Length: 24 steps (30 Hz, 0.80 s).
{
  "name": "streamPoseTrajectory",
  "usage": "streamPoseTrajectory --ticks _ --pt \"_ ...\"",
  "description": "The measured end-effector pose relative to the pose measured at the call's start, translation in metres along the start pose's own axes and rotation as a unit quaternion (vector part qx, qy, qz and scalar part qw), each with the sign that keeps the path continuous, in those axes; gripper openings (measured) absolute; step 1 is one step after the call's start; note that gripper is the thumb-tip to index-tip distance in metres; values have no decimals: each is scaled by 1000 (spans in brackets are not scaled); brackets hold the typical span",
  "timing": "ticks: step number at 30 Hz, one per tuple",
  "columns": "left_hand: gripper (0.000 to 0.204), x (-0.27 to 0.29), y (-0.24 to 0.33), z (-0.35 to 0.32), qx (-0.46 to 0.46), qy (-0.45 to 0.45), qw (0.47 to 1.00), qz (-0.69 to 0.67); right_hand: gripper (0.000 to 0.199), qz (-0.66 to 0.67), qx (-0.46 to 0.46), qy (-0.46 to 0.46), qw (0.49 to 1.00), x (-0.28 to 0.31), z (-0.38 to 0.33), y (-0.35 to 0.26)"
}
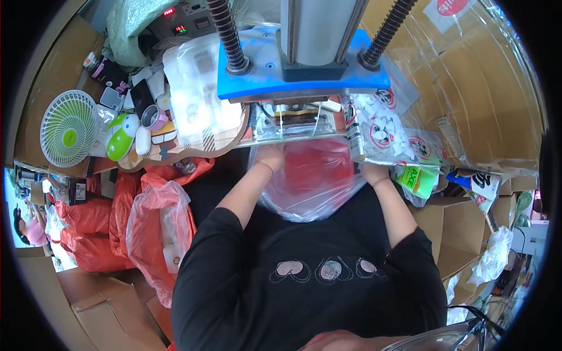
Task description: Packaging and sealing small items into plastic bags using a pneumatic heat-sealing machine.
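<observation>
Cluttered workbench point(193, 153) across mid-frame, under a blue press plate point(304, 64) at top centre. Nearest, the left hand point(270, 158) and right hand point(373, 173) grip the upper corners of a clear bag point(310, 181) of red contents at centre, its mouth at the press. Risk: fingers near the plate could be pinched; a slack hold could skew the mouth. Beyond: white fan point(69, 128) at left, cardboard boxes point(480, 88) at right.

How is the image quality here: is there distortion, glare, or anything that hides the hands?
Head view: strong fisheye bending, with black corners and curved box edges; light is even and the centre sharp. Glare shines on the clear bag and on the plastic sheet at the right. The left hand and right hand are partly veiled by the bag, so each grip is unclear.
</observation>
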<state>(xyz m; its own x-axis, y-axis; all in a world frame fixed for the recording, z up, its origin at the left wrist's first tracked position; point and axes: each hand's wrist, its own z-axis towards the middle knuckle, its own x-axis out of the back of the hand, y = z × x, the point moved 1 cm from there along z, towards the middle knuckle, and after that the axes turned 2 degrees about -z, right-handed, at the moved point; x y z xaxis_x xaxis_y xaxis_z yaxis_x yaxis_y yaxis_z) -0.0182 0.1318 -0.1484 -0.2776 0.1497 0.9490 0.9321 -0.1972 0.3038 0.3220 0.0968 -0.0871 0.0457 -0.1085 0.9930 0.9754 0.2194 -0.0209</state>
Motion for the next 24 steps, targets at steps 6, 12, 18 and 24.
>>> streamPoseTrajectory --ticks 6,12,18,24 --pt "52 28 -15 53 156 146 417 -884 56 179 -26 68 981 -78 32 20" --pt "52 -56 -89 -28 236 -92 848 -465 57 -47 29 -244 968 -174 -40 84" --pt "59 16 -65 -94 293 -438 761 -378 66 -55 116 -593 795 -62 -97 9" --pt "56 16 -1 -105 -81 -480 870 71 71 -26 97 -631 770 -65 -97 -58"
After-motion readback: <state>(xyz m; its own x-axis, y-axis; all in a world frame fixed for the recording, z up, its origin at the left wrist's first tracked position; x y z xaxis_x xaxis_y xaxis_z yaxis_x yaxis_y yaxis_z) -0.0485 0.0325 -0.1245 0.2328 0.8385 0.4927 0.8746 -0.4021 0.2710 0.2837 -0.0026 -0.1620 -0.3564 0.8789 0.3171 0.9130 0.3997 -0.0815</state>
